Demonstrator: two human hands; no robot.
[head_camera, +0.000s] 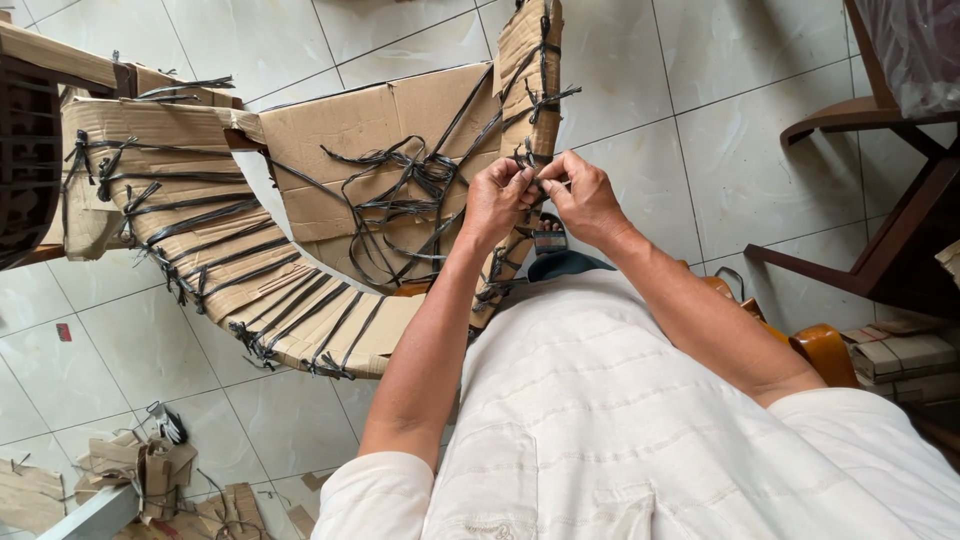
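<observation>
A pale tiled floor (700, 150) carries a large curved piece of furniture wrapped in brown cardboard (370, 130) and bound with black plastic straps (400, 190), with a dark wooden chair (900, 210) at the right and torn cardboard scraps (140, 465) at the lower left. In front of the person's white shirt, the left hand (497, 202) and right hand (583, 197) meet at the upright wrapped bar (527, 60). Both sets of fingers are pinched on a strap knot (535, 178) there, fingertips nearly touching.

Probably home or furniture workshop: tiled floor (720, 150), cardboard-wrapped wooden furniture (200, 230), cardboard scraps (140, 465), dark chair (900, 220).
</observation>
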